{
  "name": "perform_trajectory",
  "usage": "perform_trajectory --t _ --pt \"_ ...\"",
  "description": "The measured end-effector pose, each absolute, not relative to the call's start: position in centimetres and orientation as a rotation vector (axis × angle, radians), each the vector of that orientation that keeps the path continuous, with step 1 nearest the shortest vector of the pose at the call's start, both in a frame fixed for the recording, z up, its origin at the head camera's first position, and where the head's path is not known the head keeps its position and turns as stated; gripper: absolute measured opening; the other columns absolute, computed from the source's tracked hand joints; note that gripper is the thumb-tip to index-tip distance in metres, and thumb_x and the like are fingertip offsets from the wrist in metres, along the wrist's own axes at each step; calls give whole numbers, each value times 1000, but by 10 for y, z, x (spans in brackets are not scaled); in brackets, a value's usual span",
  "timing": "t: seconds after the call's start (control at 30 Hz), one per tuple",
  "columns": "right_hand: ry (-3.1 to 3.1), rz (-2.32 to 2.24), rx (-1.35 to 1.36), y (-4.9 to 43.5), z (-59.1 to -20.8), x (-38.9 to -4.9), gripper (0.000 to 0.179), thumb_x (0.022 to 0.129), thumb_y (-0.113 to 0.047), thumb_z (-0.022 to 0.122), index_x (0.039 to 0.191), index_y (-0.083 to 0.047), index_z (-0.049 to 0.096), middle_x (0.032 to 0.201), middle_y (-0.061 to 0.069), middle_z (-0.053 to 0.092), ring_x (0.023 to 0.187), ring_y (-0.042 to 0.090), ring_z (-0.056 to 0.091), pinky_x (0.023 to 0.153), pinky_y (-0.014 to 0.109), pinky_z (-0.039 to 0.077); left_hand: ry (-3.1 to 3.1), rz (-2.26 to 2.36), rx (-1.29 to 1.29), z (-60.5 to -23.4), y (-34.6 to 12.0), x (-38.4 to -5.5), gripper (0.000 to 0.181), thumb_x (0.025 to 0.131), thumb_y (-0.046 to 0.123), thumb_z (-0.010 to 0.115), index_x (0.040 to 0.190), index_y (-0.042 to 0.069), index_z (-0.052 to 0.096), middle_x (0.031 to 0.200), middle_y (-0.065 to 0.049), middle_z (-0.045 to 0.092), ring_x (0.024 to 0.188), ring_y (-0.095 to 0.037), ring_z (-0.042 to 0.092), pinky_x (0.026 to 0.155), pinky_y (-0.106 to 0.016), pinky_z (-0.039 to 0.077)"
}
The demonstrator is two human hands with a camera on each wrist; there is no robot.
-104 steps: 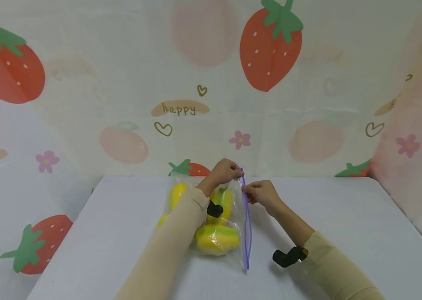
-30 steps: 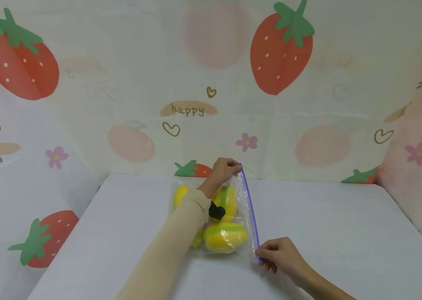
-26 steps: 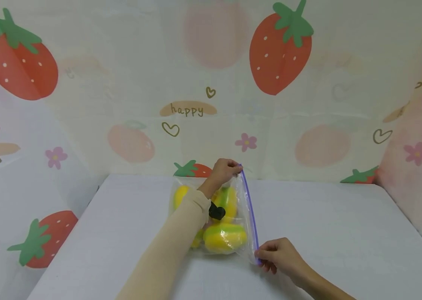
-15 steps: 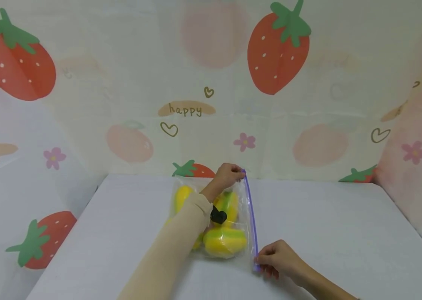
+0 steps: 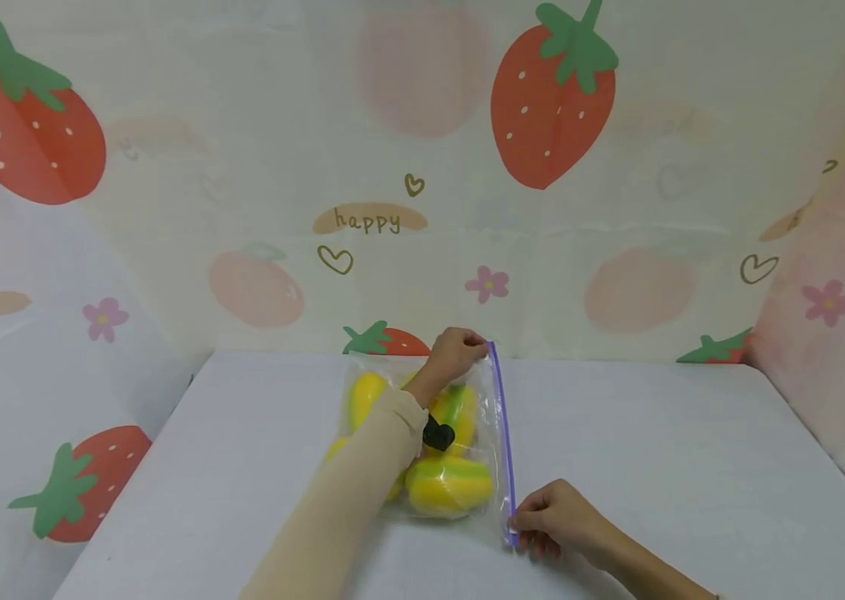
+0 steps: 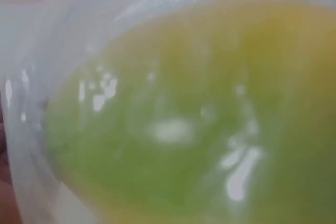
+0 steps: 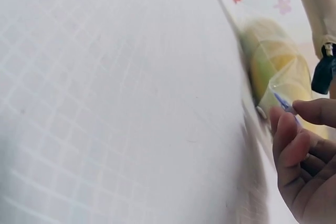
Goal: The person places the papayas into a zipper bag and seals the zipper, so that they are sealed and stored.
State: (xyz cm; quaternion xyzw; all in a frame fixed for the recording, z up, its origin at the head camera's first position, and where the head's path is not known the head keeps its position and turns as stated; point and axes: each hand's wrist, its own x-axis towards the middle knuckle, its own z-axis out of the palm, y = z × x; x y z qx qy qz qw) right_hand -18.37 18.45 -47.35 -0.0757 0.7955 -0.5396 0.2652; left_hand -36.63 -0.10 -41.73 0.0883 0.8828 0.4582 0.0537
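Observation:
A clear zip bag (image 5: 478, 450) with a purple zip strip (image 5: 503, 442) lies on the white table. Inside it are several yellow-and-green fruits that look like mangoes (image 5: 448, 485). My left hand (image 5: 456, 352) pinches the far end of the strip. At the near end, my right hand (image 5: 561, 518) pinches the strip's corner between thumb and finger. The strip runs straight between the two hands. In the left wrist view one fruit (image 6: 173, 114) fills the picture behind the plastic. The right wrist view shows my right hand (image 7: 310, 161) with its thumb and fingertip at the purple strip.
The white table (image 5: 655, 450) extends on both sides of the bag. Behind it hangs a backdrop (image 5: 422, 267) printed with strawberries, hearts and flowers. A black wrist camera (image 5: 438, 432) sits on my left wrist, above the bag.
My right hand has gone from the strip's far part to its near end. The strip, earlier parted along its lower part, now appears as one line. Lately both hands have lowered slightly with the bag.

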Motion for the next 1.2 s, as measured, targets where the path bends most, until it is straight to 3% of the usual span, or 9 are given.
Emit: perform_trajectory --t 0.3,0.57,0.77,1.03,1.2 --pt "2237 -1418 -210 185 -468 -196 20 86 -21 70 86 -1 75 64 -1 66 50 8 51 45 20 38 2618 1541 104 -415 -14 -366 23 95 17 59 108 2 72 107 -13 72 99 -26 64 90 -37 53" --pt "2321 -1423 -172 191 -464 -212 24 88 -20 68 97 1 73 73 3 69 59 13 58 51 24 46 2574 1568 50 -412 -28 -353 23 96 20 60 107 4 72 111 -12 69 102 -27 61 98 -40 49" --pt "2370 -1436 -124 196 -465 -221 27 88 -18 67 102 4 71 78 6 70 64 15 60 54 28 49 2589 1535 82 -414 -41 -337 24 96 26 60 110 9 70 114 -9 68 106 -26 60 101 -40 48" --pt "2425 -1498 -52 203 -461 -236 26 89 -15 65 104 6 70 82 8 69 68 15 60 58 28 50 2599 1560 154 -409 -54 -322 29 96 25 60 119 7 67 120 -9 67 111 -26 60 101 -41 48" --pt "2467 -1493 -43 207 -460 -242 27 89 -14 64 106 5 70 87 11 70 71 15 60 60 28 51 2675 1540 202 -407 -60 -315 27 96 24 61 116 7 68 116 -9 68 108 -27 61 97 -40 50"
